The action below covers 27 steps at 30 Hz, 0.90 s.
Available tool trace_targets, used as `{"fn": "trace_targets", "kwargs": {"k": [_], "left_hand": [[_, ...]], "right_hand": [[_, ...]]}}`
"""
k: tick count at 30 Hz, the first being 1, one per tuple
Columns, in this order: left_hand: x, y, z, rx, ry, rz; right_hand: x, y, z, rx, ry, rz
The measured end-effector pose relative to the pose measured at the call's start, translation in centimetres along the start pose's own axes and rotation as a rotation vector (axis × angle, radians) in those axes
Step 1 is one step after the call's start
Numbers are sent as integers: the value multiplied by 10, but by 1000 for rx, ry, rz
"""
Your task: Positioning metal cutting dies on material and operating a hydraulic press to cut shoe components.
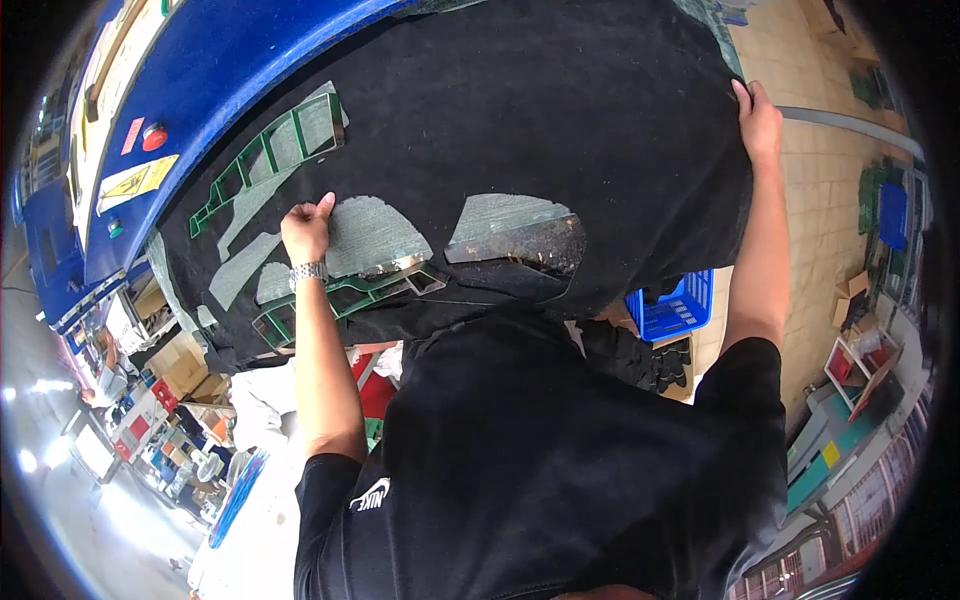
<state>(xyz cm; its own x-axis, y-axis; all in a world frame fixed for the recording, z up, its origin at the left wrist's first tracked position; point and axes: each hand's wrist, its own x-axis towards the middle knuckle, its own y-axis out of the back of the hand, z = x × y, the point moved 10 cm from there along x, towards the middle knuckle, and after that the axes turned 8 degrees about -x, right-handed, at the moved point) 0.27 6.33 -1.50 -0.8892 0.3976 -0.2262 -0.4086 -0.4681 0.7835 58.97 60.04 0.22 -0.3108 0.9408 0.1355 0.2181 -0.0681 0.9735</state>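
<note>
L hand (pixel 305 232): curled fingertips hid, can't tell if they grip anything. R hand (pixel 760 122): some fingers hid at edge of black sheet (pixel 560 110), itself cut off by pic's top edge btwn hands. Blue machine (pixel 250 70) beyond L hand also cut off. Green frame (pixel 380 288) nr L hand part hid by forearm (pixel 325 390). Blue basket (pixel 680 315) below R hand part covered by sheet. Person (pixel 115 375) far L of L hand blurry, too small

I have free room across the black sheet (pixel 540 110) between left hand (pixel 306 232) and right hand (pixel 760 128); green frames (pixel 270 152) obstruct the left.
</note>
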Motion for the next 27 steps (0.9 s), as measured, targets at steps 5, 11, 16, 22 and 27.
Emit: {"fn": "trace_targets", "kwargs": {"k": [5,11,16,22,27], "left_hand": [[0,2,6,78,42,-22],[-6,3,-1,70,-1,-74],[-31,29,-11,-165,-93,-186],[-82,123,-31,-149,-148,47],[-99,144,-40,-233,-141,103]], "right_hand": [[1,-3,9,-112,-49,-52],[-16,-2,15,-201,-147,-53],[-19,-7,6,-264,-180,-68],[-94,51,-249,256,468,101],[-287,9,-486,556,939,-492]]}}
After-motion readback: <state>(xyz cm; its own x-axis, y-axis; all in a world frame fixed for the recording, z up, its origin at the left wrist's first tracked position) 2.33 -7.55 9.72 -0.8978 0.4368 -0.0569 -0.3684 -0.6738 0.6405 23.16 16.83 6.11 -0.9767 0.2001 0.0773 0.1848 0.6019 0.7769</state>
